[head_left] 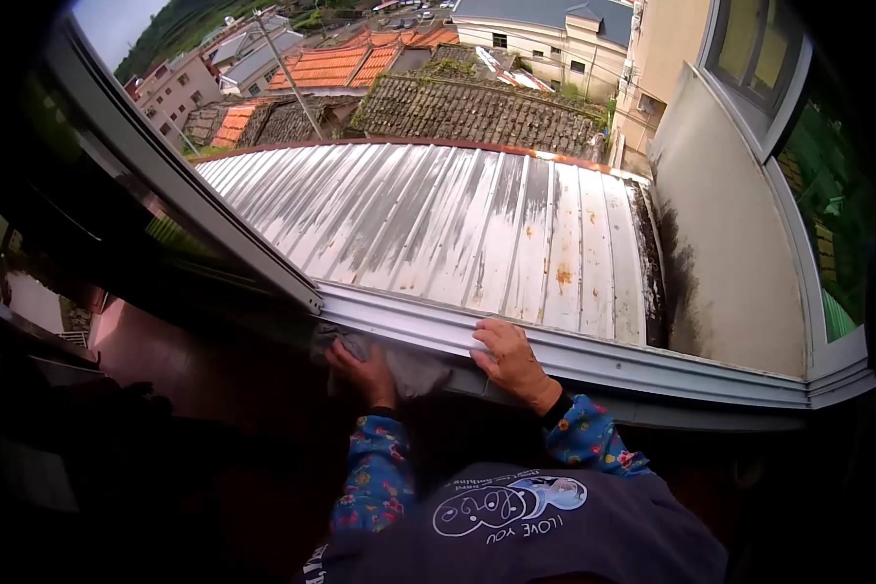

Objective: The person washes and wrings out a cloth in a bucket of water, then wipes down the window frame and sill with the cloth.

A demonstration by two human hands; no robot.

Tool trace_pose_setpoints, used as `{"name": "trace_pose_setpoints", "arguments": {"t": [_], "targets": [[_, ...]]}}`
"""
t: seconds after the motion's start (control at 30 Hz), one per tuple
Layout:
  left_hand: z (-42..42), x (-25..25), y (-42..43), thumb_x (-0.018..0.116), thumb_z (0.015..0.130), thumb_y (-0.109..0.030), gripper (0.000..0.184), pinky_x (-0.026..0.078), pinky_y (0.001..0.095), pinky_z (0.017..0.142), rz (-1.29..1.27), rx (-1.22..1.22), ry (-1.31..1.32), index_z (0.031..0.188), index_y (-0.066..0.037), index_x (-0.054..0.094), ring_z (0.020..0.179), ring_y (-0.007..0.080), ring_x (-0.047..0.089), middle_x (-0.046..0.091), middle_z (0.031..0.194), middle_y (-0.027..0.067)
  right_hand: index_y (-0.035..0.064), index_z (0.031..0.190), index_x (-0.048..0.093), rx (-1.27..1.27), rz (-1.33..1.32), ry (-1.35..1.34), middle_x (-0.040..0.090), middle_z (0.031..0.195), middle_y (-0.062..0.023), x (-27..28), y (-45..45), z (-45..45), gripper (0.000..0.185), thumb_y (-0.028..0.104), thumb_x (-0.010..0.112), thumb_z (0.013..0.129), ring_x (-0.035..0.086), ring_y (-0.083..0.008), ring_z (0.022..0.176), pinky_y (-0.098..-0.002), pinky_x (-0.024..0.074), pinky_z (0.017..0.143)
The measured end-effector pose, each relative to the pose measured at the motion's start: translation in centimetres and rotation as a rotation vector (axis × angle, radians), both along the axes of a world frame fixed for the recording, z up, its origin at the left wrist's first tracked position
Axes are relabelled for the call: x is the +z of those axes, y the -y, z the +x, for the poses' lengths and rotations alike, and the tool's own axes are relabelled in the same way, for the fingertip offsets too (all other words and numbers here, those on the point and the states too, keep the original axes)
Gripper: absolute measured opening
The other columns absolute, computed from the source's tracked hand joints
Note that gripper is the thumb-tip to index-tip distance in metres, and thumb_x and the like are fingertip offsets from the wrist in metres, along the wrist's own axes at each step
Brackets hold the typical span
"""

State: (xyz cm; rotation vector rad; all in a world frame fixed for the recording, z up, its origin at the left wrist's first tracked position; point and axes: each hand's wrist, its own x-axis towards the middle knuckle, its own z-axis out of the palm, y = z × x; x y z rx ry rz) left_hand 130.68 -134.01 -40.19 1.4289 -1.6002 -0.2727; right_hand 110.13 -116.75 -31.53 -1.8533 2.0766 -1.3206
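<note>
My left hand [363, 374] is closed on a grey cloth [415, 374] at the inner edge of the window sill. The cloth hangs bunched to the right of the fingers and partly below the sill. My right hand [512, 362] rests on the metal window track [642, 368], its fingers bent over the rails and a little apart, with nothing seen in them. Patterned blue sleeves cover both forearms. The undersides of the fingers are hidden.
A sliding window frame [200, 185] slants up on the left. Beyond the track lies a stained corrugated metal roof [438, 224], with tiled roofs [477, 112] farther out. A concrete wall [725, 234] and another window [759, 58] stand at right. The room below is dark.
</note>
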Motion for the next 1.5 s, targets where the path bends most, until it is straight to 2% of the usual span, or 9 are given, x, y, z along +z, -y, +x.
{"name": "trace_pose_setpoints", "arguments": {"t": [0.23, 0.33, 0.5, 0.63, 0.77, 0.93, 1.13, 1.23, 1.5], "targets": [[1.0, 1.6, 1.2, 0.073, 0.076, -0.027, 0.06, 0.037, 0.0496, 0.099, 0.011, -0.095, -0.048, 0.127, -0.004, 0.051, 0.117, 0.0434, 0.044, 0.044, 0.131, 0.0239, 0.0027, 0.104, 0.062, -0.042, 0.03, -0.031, 0.062, 0.113, -0.0163, 0.0, 0.2, -0.3, 0.031, 0.015, 0.072, 0.077, 0.056, -0.0345, 0.109, -0.041, 0.0424, 0.095], [2.5, 1.5, 2.5, 0.076, 0.072, -0.028, 0.063, 0.04, 0.0509, 0.099, -0.054, -0.028, 0.207, 0.127, -0.006, 0.055, 0.117, 0.0453, 0.046, 0.048, 0.126, 0.024, 0.0013, 0.102, 0.063, -0.072, 0.038, -0.035, 0.063, 0.111, -0.0175, 0.5, 0.5, -0.1, 0.029, 0.014, 0.071, 0.078, 0.057, -0.0353, 0.108, -0.0407, 0.0435, 0.095], [4.8, 2.4, 5.9, 0.079, 0.071, -0.039, 0.067, 0.038, 0.0526, 0.1, 0.046, -0.003, 0.081, 0.126, -0.007, 0.058, 0.12, 0.0455, 0.044, 0.04, 0.13, 0.0278, 0.0009, 0.098, 0.064, -0.131, 0.057, -0.083, 0.064, 0.107, -0.0173, 1.7, 0.9, 0.6, 0.022, 0.012, 0.069, 0.079, 0.059, -0.0345, 0.103, -0.0392, 0.0451, 0.092], [7.9, 1.0, 10.6, 0.08, 0.07, -0.045, 0.071, 0.036, 0.0559, 0.102, 0.005, 0.024, 0.192, 0.128, -0.011, 0.057, 0.123, 0.0472, 0.041, 0.041, 0.133, 0.0297, 0.0016, 0.093, 0.063, -0.137, 0.06, -0.089, 0.064, 0.102, -0.0154, 2.0, 1.0, 0.8, 0.016, 0.012, 0.066, 0.081, 0.059, -0.0335, 0.099, -0.0396, 0.0455, 0.09], [9.2, 1.7, 13.1, 0.074, 0.073, -0.052, 0.073, 0.04, 0.0531, 0.098, -0.044, 0.087, 0.428, 0.13, -0.011, 0.054, 0.118, 0.0457, 0.045, 0.045, 0.131, 0.0262, 0.0021, 0.089, 0.062, -0.146, 0.078, -0.116, 0.064, 0.096, -0.014, 2.7, 0.9, 1.0, 0.011, 0.012, 0.063, 0.083, 0.06, -0.0327, 0.094, -0.04, 0.0461, 0.086], [12.4, -4.1, 19.3, 0.06, 0.08, -0.063, 0.07, 0.04, 0.0566, 0.097, -0.135, 0.2, 0.641, 0.134, -0.02, 0.051, 0.118, 0.0467, 0.045, 0.043, 0.137, 0.0244, 0.0032, 0.083, 0.061, -0.139, 0.015, -0.125, 0.064, 0.088, -0.0128, 2.6, 1.0, 1.2, 0.008, 0.011, 0.062, 0.083, 0.06, -0.032, 0.089, -0.0398, 0.0465, 0.082], [10.8, 5.2, 15.1, 0.064, 0.081, -0.052, 0.064, 0.039, 0.0569, 0.098, 0.154, 0.113, 0.737, 0.134, -0.018, 0.051, 0.119, 0.0456, 0.046, 0.049, 0.133, 0.0192, 0.0047, 0.077, 0.061, -0.137, -0.038, -0.151, 0.062, 0.081, -0.0121, 2.2, 1.2, 0.9, 0.008, 0.011, 0.061, 0.082, 0.059, -0.0308, 0.083, -0.0396, 0.0461, 0.079], [11.6, 3.0, 16.9, 0.061, 0.08, -0.059, 0.067, 0.036, 0.0568, 0.1, 0.063, 0.05, 0.626, 0.131, -0.016, 0.053, 0.119, 0.0452, 0.043, 0.048, 0.13, 0.0236, 0.0056, 0.075, 0.06, -0.117, -0.026, -0.174, 0.06, 0.077, -0.0111, 2.0, 1.5, 0.8, 0.009, 0.011, 0.061, 0.082, 0.058, -0.0305, 0.079, -0.0402, 0.0453, 0.076], [9.0, 3.1, 14.4, 0.07, 0.076, -0.03, 0.06, 0.036, 0.0528, 0.102, -0.217, 0.019, 0.294, 0.129, -0.008, 0.053, 0.118, 0.0459, 0.043, 0.049, 0.127, 0.0262, 0.0061, 0.073, 0.059, -0.073, -0.007, -0.185, 0.057, 0.075, -0.0105, 2.5, 1.7, 0.7, 0.011, 0.012, 0.059, 0.083, 0.056, -0.0305, 0.079, -0.0412, 0.0437, 0.077]]}}
